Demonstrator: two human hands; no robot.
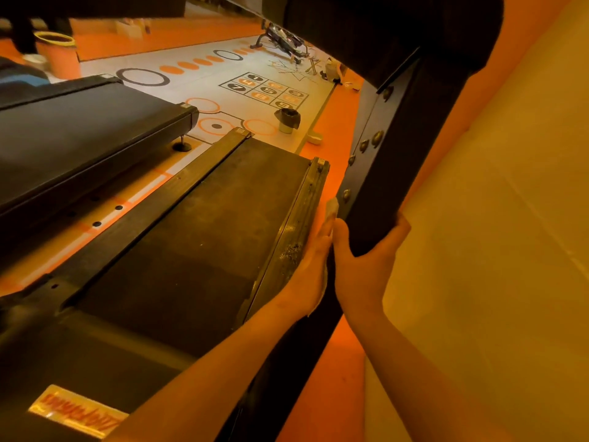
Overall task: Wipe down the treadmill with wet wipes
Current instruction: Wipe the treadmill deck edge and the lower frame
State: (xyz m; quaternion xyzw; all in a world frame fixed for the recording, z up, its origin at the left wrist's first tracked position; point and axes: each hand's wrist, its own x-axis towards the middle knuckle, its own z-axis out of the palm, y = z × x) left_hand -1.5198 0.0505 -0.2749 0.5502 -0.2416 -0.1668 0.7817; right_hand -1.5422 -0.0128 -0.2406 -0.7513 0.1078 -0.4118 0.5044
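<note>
- Nearest us, a gold and orange sticker [76, 409] sits on the front cover of the treadmill [178, 193]. Its red lettering runs upside down from here and we cannot read it.
- Our left hand [310, 266] lies flat with fingers straight, pressing the wet wipe [331, 209] against the outer face of the right side rail [299, 215]. We judge the flat palm is there to spread the cloth along that narrow edge.
- Our right hand [366, 263] is clamped round the dark upright [389, 173] just beside it, thumb on one face and fingers on the other. We take this as a brace while we lean down. The two hands are nearly touching.
- The rail's top shows pale scuffs or grime beside the left hand, so this strip looks unfinished to us.
- The belt [197, 237] runs away from us between the two rails.
- A second treadmill [79, 132] stands alongside on the left.
- Beyond both, a small bin [287, 120] with a dark liner stands on the floor, perhaps for used wipes.
- Farther still, a number grid [264, 89] is printed on the floor. We can read 1, 5, 7 and 9.
</note>
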